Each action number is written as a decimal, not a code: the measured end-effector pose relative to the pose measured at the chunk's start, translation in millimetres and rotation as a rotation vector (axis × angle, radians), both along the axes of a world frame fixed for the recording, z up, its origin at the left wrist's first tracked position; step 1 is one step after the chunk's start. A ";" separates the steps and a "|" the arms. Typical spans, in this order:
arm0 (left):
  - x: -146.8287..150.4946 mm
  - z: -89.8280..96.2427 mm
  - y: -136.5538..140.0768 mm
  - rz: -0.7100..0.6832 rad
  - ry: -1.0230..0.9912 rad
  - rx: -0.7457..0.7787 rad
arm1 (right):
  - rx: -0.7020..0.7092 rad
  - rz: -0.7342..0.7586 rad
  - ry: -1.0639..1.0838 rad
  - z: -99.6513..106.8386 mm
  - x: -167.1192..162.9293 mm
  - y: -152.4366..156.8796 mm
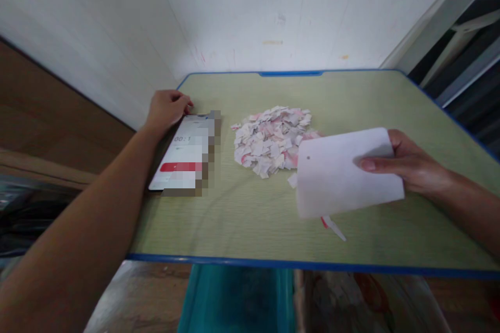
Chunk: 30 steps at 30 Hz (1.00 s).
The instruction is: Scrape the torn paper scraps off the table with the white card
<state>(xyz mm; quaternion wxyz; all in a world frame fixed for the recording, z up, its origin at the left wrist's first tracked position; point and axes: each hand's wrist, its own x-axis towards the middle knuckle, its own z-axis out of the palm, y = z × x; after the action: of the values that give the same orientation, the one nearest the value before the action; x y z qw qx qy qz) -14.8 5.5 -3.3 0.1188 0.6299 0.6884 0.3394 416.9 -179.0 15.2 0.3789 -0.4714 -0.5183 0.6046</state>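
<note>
One sheet (347, 174) is pinched in my right hand (417, 166) near scraps (269, 140) on the worktop (242, 223), while my left hand (167, 108), its grip unclear to me, sits by the phone (177, 153).

I have an open lane on the bench (234, 218) between phone (177, 153) and scrap pile (269, 140). The held sheet (344, 177) bars the pile's near right side; the wall (234, 15) closes the back.

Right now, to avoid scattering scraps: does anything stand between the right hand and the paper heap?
Only the white paper held in the right hand; it overlaps the right edge of the paper heap in this view. Nothing else visible does, though the paper hides some table.
</note>
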 end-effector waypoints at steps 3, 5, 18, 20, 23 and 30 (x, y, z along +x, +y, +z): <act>-2.0 -1.5 1.6 0.000 -0.006 0.000 | -0.012 0.059 -0.078 3.4 18.6 7.5; -1.9 -1.6 1.3 0.008 -0.008 -0.009 | 0.000 0.088 -0.104 4.4 27.9 10.5; -0.3 -0.8 -0.3 0.014 -0.013 -0.023 | 0.007 0.085 -0.120 9.1 36.9 12.3; 0.5 0.2 -1.3 0.024 -0.007 -0.033 | 0.014 0.078 -0.149 9.3 35.1 11.6; 0.7 0.7 -1.6 0.030 -0.005 -0.041 | -0.013 0.158 -0.208 8.5 36.1 11.8; -2.1 -1.0 1.0 0.005 0.017 -0.031 | 0.010 0.191 -0.202 9.9 38.1 11.0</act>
<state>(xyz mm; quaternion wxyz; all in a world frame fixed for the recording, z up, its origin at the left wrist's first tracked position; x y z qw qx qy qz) -16.8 6.5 -4.3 0.1220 0.6291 0.6961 0.3237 455.0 -168.0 25.1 0.2678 -0.4764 -0.5994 0.5848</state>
